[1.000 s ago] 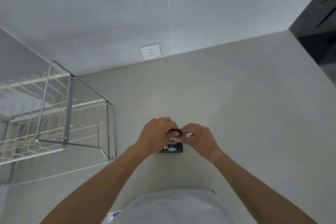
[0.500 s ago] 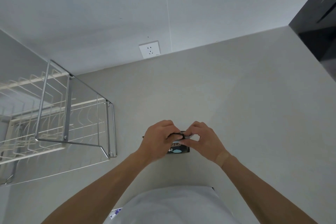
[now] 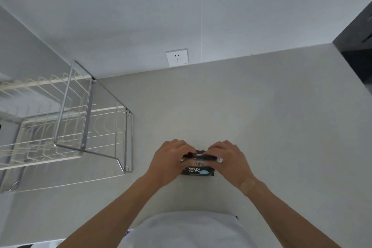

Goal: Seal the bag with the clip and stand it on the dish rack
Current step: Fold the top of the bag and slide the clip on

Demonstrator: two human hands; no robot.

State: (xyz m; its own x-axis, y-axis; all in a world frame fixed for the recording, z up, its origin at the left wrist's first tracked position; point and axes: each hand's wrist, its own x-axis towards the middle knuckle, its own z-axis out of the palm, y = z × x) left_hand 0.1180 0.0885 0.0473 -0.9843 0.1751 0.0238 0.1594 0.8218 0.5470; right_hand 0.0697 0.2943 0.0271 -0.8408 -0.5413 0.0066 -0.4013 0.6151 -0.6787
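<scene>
gripping one bag (image 3: 198,170): two hands, left (image 3: 170,162) and right (image 3: 231,160); one dish rack (image 3: 66,123) nearby

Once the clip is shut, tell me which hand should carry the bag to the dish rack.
Left, probably. The dish rack stands on the left of the counter, on the left hand's side. The right hand would have to cross over. Both now grip the top of the bag.
</scene>
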